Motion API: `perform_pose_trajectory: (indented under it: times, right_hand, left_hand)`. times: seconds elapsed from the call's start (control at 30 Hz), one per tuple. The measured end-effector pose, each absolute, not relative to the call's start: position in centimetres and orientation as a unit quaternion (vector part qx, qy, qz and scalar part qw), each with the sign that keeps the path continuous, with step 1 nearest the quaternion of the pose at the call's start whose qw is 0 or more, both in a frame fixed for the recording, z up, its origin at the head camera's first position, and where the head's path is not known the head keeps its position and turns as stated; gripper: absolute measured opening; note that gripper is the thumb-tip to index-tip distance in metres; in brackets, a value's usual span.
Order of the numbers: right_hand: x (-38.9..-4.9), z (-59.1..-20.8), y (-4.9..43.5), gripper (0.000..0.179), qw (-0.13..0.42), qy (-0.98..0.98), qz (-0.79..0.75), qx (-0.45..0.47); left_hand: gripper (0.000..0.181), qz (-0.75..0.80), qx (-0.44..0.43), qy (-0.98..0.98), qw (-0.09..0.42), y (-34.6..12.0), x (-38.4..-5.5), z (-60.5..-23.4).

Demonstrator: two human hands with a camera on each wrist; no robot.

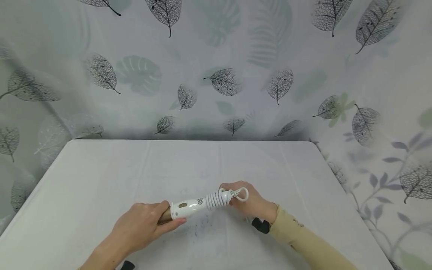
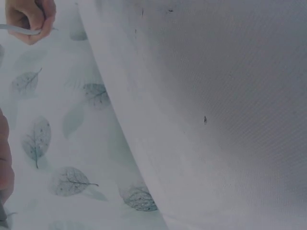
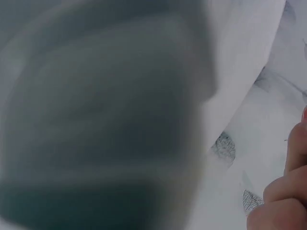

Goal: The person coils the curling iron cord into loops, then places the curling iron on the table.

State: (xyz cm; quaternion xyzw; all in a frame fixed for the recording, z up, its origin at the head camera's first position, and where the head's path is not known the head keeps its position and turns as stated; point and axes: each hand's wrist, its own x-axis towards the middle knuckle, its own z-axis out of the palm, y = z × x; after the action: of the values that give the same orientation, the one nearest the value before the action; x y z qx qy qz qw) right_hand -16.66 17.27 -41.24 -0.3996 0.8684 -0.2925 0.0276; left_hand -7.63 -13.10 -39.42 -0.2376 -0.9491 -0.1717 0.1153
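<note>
In the head view a white-handled curling iron [image 1: 189, 207] is held above the table, tilted slightly up to the right. Its white cord [image 1: 216, 200] is wound in several turns round the handle's right end, with a loose loop beyond. My left hand [image 1: 143, 225] grips the brownish barrel, thumb along the underside. At the cord end is my right hand [image 1: 248, 200], partly behind the loop; in the left wrist view its curled fingers [image 2: 41, 21] pinch the cord [image 2: 17, 29]. Left-hand fingers [image 2: 5, 163] and right-hand fingers [image 3: 283, 196] show at the edges of their own wrist views.
A white-covered table [image 1: 101, 176] lies beneath both hands, with small dark marks near its middle. Leaf-patterned curtain [image 1: 216, 48] surrounds its back and sides. Black devices [image 1: 261, 225] sit at the wrists. A blurred grey-green shape [image 3: 105, 110] fills much of the right wrist view.
</note>
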Motion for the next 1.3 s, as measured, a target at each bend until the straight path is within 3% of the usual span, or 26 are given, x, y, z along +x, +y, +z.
perform_pose_trajectory:
  times: [0.17, 0.57, 0.73, 0.9, 1.3]
  right_hand:
    - [-17.6, -42.0, 17.9, 0.023, -0.002, 0.885, -0.249, -0.393]
    - [-20.3, -43.0, 19.6, 0.008, 0.088, 0.821, -0.407, -0.390]
    - [-20.9, -42.5, 19.7, 0.010, 0.056, 0.866, -0.360, -0.343]
    - [-20.6, -41.1, 18.6, 0.028, 0.018, 0.896, -0.300, -0.327]
    - [-18.9, -38.0, 16.8, 0.028, -0.126, 0.869, -0.259, -0.403]
  left_hand:
    - [0.046, -0.170, -0.241, -0.948, 0.119, -13.2, -7.7, -39.6]
    - [0.047, -0.168, -0.250, -0.949, 0.099, -13.1, -7.9, -38.8]
    - [0.048, -0.152, -0.263, -0.950, 0.070, -13.1, -7.7, -38.8]
    - [0.048, -0.141, -0.285, -0.947, 0.044, -12.8, -7.6, -39.4]
    - [0.054, -0.109, -0.303, -0.947, 0.019, -11.2, -7.7, -40.5]
